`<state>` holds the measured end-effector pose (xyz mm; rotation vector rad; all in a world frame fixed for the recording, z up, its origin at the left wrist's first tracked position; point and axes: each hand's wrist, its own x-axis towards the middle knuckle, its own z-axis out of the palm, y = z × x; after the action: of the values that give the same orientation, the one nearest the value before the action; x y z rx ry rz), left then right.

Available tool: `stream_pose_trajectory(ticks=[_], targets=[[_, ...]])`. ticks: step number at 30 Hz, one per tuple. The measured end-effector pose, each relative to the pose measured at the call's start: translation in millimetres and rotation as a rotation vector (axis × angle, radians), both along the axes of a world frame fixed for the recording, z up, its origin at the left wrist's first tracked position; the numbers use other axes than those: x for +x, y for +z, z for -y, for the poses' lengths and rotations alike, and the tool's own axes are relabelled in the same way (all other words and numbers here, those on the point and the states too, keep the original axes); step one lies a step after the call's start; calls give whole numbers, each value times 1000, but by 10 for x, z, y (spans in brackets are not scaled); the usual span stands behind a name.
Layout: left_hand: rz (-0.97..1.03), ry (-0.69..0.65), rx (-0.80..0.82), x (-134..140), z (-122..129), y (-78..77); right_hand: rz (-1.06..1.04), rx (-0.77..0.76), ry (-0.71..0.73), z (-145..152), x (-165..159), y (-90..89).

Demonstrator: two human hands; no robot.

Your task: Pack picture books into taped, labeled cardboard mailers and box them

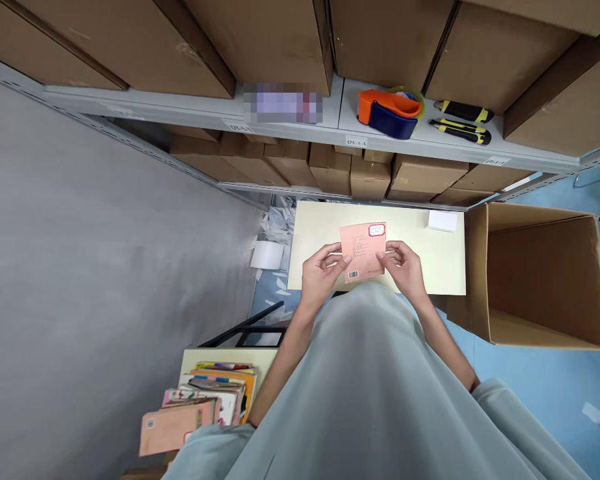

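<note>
Between both hands I hold a thin pink book [364,250] over the front of a pale table. It shows small printed lines, a barcode at the lower left and a white label with a red border at the upper right. My left hand [323,272] pinches its left edge, thumb on the face and fingers behind. On the opposite edge, my right hand [404,268] grips in the same way. The pale tabletop [313,230] lies beneath, with a small white stack of labels or box [442,221] at its far right.
An open cardboard box [545,280] stands right of the table. Books [220,393] are piled at lower left. Shelves ahead carry cartons [380,47], an orange tape dispenser [390,110] and two utility knives [463,120]. A white roll [267,255] sits by the grey wall [130,267].
</note>
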<state>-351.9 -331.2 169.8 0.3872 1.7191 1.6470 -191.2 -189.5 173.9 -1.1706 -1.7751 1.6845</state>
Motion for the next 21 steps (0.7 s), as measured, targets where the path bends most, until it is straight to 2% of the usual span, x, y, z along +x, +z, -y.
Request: stream_pose_trajectory(ticks=[4, 7, 10, 15, 18, 21], targets=[[-41, 102, -16, 85, -48, 2, 6, 263, 30, 79, -32, 114], [-40, 137, -3, 188, -115, -3, -3, 258, 173, 206, -83, 114], [-39, 129, -1, 293, -187, -21, 3, 226, 235, 319, -130, 45], [-84, 50, 32, 414, -238, -95, 10, 116, 138, 324, -163, -99], [-114, 19, 45, 370, -192, -170, -63, -45, 67, 193, -136, -176], [-183, 88, -22, 214, -103, -241, -135, -222, 30, 46, -46, -191]])
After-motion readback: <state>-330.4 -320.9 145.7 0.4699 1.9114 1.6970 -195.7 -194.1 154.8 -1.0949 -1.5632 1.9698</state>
